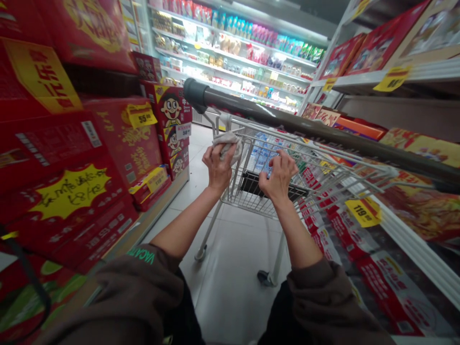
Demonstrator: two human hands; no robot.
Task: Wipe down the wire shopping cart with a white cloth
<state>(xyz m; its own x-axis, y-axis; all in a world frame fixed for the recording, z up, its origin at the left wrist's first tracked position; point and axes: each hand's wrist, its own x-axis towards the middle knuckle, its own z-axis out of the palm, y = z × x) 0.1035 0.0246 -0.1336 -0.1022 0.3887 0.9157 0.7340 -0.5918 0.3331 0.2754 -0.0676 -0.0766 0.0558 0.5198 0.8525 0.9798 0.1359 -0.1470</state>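
A crumpled grey-white cloth (233, 142) is gripped in my left hand (219, 165), at the left side of a wire shopping cart (264, 206). My right hand (280, 176) is in front of the cart's basket with its fingers bent and apart, and nothing shows in it. Above both hands runs the cart's thick dark handle bar (266, 112), slanting down to the right. Behind my right hand is a dark panel (251, 184) on the wire basket. Blue-tinted clear packs (264, 148) show through the wires.
Stacked red boxes (72, 191) line the left side. Shelves (417, 72) with boxed goods and yellow price tags stand on the right. A lit display shelf (233, 57) full of packages is at the back. Cart wheels (266, 278) rest on the tiled floor (230, 268).
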